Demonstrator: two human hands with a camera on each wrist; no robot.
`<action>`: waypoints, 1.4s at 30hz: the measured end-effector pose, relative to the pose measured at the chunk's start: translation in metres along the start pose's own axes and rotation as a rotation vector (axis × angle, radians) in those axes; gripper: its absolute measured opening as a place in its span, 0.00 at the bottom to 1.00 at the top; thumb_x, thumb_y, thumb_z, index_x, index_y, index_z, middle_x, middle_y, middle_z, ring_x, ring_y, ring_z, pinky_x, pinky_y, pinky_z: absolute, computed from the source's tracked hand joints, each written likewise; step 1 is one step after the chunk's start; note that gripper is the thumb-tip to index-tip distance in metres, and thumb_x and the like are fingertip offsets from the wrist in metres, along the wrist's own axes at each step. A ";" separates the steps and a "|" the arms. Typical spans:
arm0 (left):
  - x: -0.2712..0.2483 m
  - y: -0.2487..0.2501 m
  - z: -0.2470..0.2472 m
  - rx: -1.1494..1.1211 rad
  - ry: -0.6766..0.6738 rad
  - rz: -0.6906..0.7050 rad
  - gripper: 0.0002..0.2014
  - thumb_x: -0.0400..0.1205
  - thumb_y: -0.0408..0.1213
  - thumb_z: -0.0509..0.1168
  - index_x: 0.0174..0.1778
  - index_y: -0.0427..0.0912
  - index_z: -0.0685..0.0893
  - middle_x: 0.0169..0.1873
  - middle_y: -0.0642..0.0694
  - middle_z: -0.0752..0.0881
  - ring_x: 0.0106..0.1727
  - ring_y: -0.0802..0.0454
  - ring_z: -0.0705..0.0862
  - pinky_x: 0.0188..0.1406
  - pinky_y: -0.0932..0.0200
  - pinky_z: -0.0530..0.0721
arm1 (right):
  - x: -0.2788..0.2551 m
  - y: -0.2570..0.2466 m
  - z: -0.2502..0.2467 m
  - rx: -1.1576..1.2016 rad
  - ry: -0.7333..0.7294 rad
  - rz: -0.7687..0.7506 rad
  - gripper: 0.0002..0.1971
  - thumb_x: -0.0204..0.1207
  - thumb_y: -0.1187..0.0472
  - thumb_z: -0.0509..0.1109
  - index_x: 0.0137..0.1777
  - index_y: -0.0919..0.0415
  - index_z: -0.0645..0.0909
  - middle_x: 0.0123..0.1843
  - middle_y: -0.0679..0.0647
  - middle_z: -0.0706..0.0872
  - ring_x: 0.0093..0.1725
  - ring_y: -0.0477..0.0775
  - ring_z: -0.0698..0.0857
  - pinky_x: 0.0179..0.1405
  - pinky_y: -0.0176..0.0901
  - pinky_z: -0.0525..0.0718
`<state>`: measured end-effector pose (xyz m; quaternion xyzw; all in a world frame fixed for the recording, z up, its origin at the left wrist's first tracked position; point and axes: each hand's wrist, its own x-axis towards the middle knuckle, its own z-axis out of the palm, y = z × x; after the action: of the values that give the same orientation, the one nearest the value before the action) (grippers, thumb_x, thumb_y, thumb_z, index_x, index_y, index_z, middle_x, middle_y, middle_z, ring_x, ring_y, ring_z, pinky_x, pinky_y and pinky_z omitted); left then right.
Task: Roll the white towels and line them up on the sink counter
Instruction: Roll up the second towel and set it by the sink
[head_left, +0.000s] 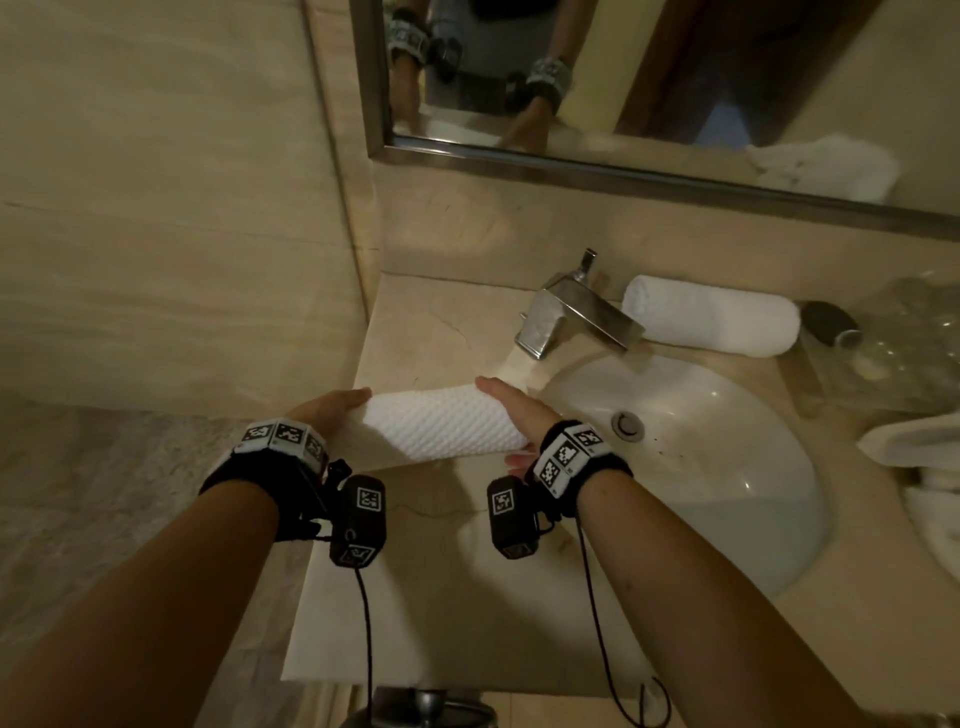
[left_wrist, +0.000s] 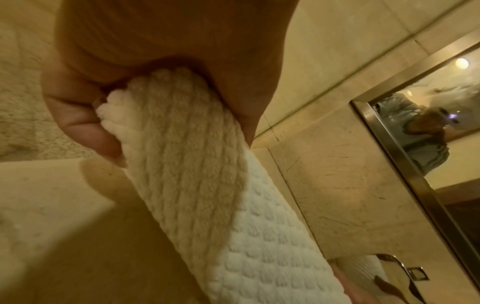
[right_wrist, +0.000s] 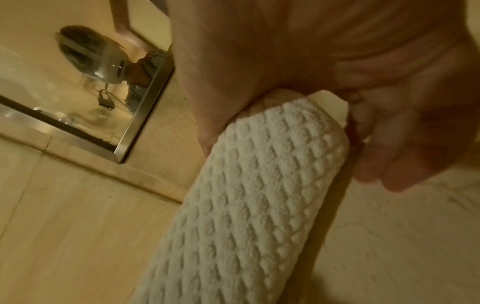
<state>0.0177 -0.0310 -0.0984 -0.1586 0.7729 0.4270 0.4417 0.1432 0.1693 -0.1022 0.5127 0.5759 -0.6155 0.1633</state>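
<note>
Towels are being lined up: from the head camera, the rolled waffle towel (head_left: 447, 423) is being carried left of the faucet (head_left: 576, 312), left hand (head_left: 324, 410) and right hand (head_left: 519, 415) capping its ends so it is not unrolling; another rolled towel (head_left: 711, 316) is lying right of the faucet on the bench (head_left: 415, 322). Left wrist camera: fingers (left_wrist: 85, 127) are curling round the roll's end. Right wrist camera: fingers (right_wrist: 405, 156) are gripping the other end.
</note>
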 end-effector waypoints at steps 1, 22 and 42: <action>0.001 0.000 -0.001 0.009 -0.008 -0.006 0.28 0.84 0.51 0.60 0.70 0.30 0.78 0.63 0.30 0.81 0.63 0.36 0.79 0.54 0.52 0.71 | 0.000 -0.003 0.001 0.024 -0.022 0.011 0.45 0.48 0.26 0.76 0.64 0.49 0.77 0.60 0.55 0.83 0.55 0.58 0.83 0.57 0.54 0.85; -0.063 0.083 0.085 0.131 -0.185 0.067 0.13 0.74 0.42 0.69 0.44 0.35 0.82 0.38 0.37 0.83 0.38 0.41 0.81 0.38 0.56 0.77 | 0.009 0.025 -0.113 0.422 0.066 -0.019 0.34 0.44 0.45 0.80 0.53 0.57 0.83 0.44 0.58 0.87 0.46 0.62 0.87 0.44 0.52 0.82; -0.119 0.123 0.436 -0.001 -0.420 0.011 0.15 0.74 0.46 0.71 0.45 0.36 0.83 0.35 0.36 0.86 0.40 0.40 0.83 0.52 0.48 0.83 | 0.028 0.112 -0.467 0.470 0.383 0.004 0.41 0.39 0.42 0.83 0.56 0.58 0.83 0.58 0.59 0.86 0.56 0.65 0.85 0.60 0.63 0.84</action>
<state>0.2459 0.3744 -0.0441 -0.0620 0.6646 0.4535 0.5906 0.4273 0.5575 -0.0973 0.6442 0.4369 -0.6238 -0.0702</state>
